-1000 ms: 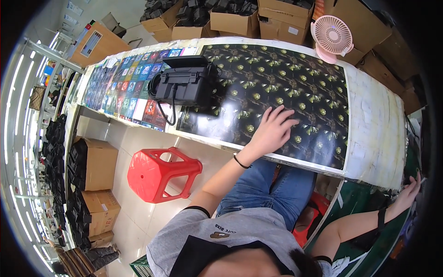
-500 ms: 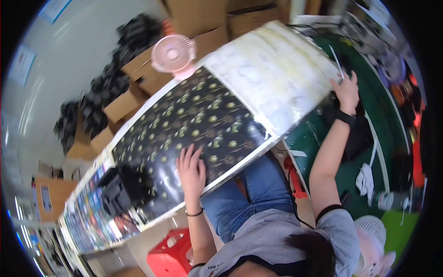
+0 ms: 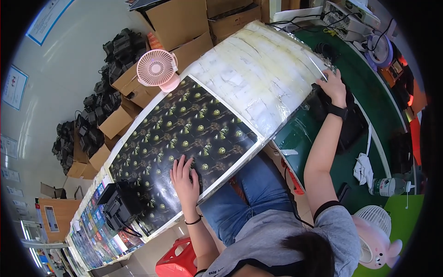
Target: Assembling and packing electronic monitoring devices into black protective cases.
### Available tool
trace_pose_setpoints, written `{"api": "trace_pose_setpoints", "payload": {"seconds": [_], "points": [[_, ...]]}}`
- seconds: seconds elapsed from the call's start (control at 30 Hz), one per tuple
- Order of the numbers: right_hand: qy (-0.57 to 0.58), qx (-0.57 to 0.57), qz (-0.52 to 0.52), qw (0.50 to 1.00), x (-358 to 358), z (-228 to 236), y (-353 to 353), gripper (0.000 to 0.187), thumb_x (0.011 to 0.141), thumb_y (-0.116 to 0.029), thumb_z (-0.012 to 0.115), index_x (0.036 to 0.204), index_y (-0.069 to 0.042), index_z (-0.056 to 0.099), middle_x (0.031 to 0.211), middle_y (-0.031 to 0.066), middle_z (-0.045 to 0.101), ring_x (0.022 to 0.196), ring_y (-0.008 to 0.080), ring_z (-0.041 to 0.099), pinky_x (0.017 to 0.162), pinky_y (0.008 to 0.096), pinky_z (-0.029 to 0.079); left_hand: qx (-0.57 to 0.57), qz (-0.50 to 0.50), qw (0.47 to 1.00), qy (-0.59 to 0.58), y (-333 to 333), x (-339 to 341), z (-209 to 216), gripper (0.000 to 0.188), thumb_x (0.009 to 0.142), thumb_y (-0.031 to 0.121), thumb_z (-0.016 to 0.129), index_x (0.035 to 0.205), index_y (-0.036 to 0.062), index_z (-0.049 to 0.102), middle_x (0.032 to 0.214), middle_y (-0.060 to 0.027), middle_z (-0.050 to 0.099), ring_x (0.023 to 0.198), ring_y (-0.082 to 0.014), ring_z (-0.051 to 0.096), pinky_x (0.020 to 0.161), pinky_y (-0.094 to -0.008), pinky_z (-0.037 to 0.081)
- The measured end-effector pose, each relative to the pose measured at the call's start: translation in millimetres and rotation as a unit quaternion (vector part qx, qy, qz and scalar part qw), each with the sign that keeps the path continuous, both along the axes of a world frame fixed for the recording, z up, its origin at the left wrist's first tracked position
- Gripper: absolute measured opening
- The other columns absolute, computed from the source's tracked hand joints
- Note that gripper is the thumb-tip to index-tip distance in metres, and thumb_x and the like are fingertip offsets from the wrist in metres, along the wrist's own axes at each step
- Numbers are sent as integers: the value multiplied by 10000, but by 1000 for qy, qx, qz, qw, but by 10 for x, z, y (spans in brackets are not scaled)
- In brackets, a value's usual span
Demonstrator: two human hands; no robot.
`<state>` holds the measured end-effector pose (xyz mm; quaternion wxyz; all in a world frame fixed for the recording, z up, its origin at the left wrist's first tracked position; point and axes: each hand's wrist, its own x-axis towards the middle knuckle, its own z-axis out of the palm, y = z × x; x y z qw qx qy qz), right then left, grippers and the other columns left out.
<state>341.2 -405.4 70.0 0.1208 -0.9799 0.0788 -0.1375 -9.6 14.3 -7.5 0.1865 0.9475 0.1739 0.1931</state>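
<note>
My left hand [image 3: 185, 184] lies flat with fingers stretched out on a glossy black sheet [image 3: 203, 138] printed with a repeating gold and green pattern. My right hand [image 3: 333, 87] is raised at the far right end of the table, its fingers closed on a thin pale stick-like tool [image 3: 317, 67]. The tool points up and left, over the edge of a white marbled sheet [image 3: 249, 64]; its exact kind cannot be made out. Beneath and beside the right wrist lies a dark, soft-looking thing [image 3: 353, 127] on the green surface.
A pink fan [image 3: 157, 69] stands at the table's far edge. Black device parts [image 3: 121, 207] sit on the left. Open cartons [image 3: 117, 122] line the far side. On the green surface [image 3: 295, 131] are a crumpled white tissue [image 3: 363, 169] and a bottle [image 3: 384, 187]. A red stool [image 3: 177, 261] stands below.
The whole view has shifted a little as my head moved. My left hand stays flat on the black sheet. My right hand still holds the thin tool, which now leans further left.
</note>
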Motion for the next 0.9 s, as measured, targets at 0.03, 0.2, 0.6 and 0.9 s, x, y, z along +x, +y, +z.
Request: {"api": "trace_pose_setpoints", "payload": {"seconds": [0.03,0.2,0.6,0.9], "points": [[0,3,9,1000,29,-14,0,506,807,-377,689,1287,-230,628,1519,223,407,1142,408,629,973,454,510,-1,1,1000,0,0,2,-3,351,958,145,544,1304,145,605,1460,-71,519,1403,-348,402,1181,-534,238],[-208,77,78,972,-34,166,34,354,839,-88,607,1177,-192,611,1502,134,456,1163,386,610,920,458,525,12,0,1000,-8,-8,14,-24,349,952,146,552,1297,143,606,1453,-73,524,1396,-351,408,1174,-536,251],[-142,217,517,816,-1075,647,1913,191,763,-58,629,940,-129,610,1342,99,592,885,312,694,686,383,565,19,26,997,-67,-6,-1,-20,304,918,85,597,1218,107,640,1366,-114,578,1313,-370,488,1116,-503,348],[163,77,763,621,-1819,492,2405,448,741,-72,721,1150,-149,556,1579,81,352,758,330,691,628,402,552,-116,135,928,-327,27,-47,44,262,898,-42,550,1142,-5,639,1240,-169,634,1149,-326,592,1025,-407,423]]}}
